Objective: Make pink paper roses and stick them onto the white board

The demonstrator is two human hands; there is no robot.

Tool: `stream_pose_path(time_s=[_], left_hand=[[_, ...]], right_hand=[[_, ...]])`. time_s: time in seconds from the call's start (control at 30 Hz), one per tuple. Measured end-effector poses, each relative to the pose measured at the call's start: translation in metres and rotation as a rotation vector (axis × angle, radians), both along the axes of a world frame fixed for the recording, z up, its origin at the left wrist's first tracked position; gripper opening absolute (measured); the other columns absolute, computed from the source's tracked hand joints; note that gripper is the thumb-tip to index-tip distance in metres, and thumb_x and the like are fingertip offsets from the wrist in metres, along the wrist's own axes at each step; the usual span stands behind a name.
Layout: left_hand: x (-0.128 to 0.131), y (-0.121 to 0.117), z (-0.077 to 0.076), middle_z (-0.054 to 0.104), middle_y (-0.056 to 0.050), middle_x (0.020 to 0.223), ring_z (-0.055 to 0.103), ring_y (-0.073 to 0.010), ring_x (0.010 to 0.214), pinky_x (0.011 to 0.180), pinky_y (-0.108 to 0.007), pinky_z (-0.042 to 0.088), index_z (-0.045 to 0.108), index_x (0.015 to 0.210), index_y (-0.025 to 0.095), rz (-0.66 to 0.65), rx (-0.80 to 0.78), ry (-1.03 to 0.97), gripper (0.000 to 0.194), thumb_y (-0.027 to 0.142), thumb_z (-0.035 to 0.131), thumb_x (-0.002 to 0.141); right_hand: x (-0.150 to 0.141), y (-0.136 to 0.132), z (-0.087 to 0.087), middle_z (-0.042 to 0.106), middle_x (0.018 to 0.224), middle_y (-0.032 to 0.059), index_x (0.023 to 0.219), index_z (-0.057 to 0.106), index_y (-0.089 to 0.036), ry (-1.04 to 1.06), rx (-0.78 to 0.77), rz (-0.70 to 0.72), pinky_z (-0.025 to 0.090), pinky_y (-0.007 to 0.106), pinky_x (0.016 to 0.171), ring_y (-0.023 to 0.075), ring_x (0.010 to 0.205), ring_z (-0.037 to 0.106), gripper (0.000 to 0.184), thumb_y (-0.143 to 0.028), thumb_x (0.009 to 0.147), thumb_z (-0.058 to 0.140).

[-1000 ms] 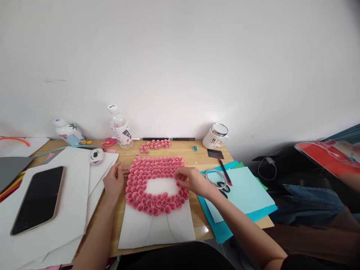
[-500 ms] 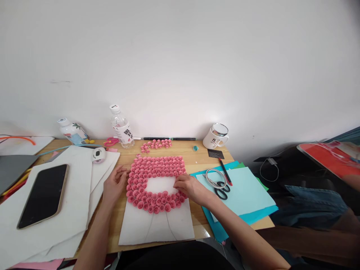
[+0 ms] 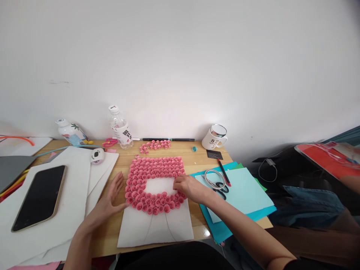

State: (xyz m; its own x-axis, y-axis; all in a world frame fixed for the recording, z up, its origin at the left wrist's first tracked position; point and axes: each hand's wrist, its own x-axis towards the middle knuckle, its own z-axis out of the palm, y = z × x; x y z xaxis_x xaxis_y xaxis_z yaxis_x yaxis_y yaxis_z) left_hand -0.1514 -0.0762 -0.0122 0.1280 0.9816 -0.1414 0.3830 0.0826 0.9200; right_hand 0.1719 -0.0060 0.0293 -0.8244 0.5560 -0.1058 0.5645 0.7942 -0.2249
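Rolled pink paper roses (image 3: 155,170) cover much of a white board (image 3: 135,228), in rows and a ring around a bare white patch. Pencil lines run down the board's lower part. My right hand (image 3: 187,187) rests over the ring's right side, fingers bent and pressed down among the roses; whatever they pinch is hidden beneath them. To the left of the board, my left hand (image 3: 110,197) is spread, its thumb reaching to the board's left edge by the roses. Several smaller loose roses (image 3: 156,145) lie on the table behind the board.
A clear bottle (image 3: 120,129), a white mug (image 3: 214,137) and dark pens (image 3: 182,140) stand or lie along the wall. At right, scissors (image 3: 221,189), a tape roll (image 3: 214,178) and a red pen rest on blue paper (image 3: 244,195). A phone (image 3: 41,197) lies on white sheets at left.
My left hand has opened, moved down and spread its thumb toward the board's edge. My right hand has stayed at the ring's right side.
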Motion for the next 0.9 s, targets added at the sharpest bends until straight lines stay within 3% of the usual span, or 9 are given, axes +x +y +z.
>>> stream_pose_path(time_s=[0.1,0.27,0.5,0.73,0.9], left_hand=[[0.005,-0.002,0.000,0.003,-0.008,0.153,0.016,-0.0287,0.137,0.107,-0.048,0.025,-0.006,0.143,0.034,-0.055,0.021,0.190,0.105,0.039,0.068,0.067],[0.015,-0.002,-0.002,0.004,-0.012,0.153,0.005,-0.0327,0.138,0.109,-0.053,0.017,-0.008,0.144,0.028,-0.072,0.140,0.438,0.112,0.035,0.069,0.063],[0.015,-0.003,-0.004,0.008,-0.011,0.153,0.011,-0.0323,0.138,0.109,-0.049,0.021,-0.004,0.144,0.028,-0.073,0.174,0.454,0.109,0.035,0.068,0.064],[0.014,-0.003,-0.004,0.007,-0.008,0.153,0.009,-0.0324,0.138,0.109,-0.050,0.020,-0.006,0.144,0.032,-0.101,0.175,0.465,0.109,0.035,0.069,0.065],[0.015,0.000,0.003,0.011,-0.009,0.152,0.014,-0.0329,0.137,0.108,-0.049,0.024,-0.002,0.144,0.030,-0.067,0.177,0.497,0.110,0.042,0.070,0.062]], right_hand=[[-0.001,0.003,0.000,0.060,0.077,0.0045,0.071,0.061,-0.015,-0.020,0.010,0.016,0.024,0.025,0.055,0.0132,0.067,0.048,0.020,-0.002,0.080,0.049],[-0.003,0.006,0.004,0.061,0.074,0.0054,0.067,0.061,-0.014,-0.053,-0.004,0.054,0.027,0.025,0.057,0.0141,0.069,0.050,0.020,-0.003,0.079,0.051],[0.005,0.006,0.009,0.061,0.084,0.0053,0.068,0.064,-0.014,0.025,-0.013,0.094,0.033,0.025,0.058,0.0132,0.072,0.051,0.024,-0.005,0.083,0.048],[0.024,-0.016,-0.013,0.062,0.095,0.0099,0.093,0.064,-0.016,0.294,0.097,0.070,0.047,0.030,0.077,0.0194,0.096,0.052,0.026,-0.013,0.092,0.037],[0.028,-0.036,-0.028,0.061,0.107,0.0122,0.114,0.055,-0.016,0.447,0.140,-0.029,0.048,0.040,0.089,0.0217,0.110,0.048,0.030,-0.012,0.092,0.035]])
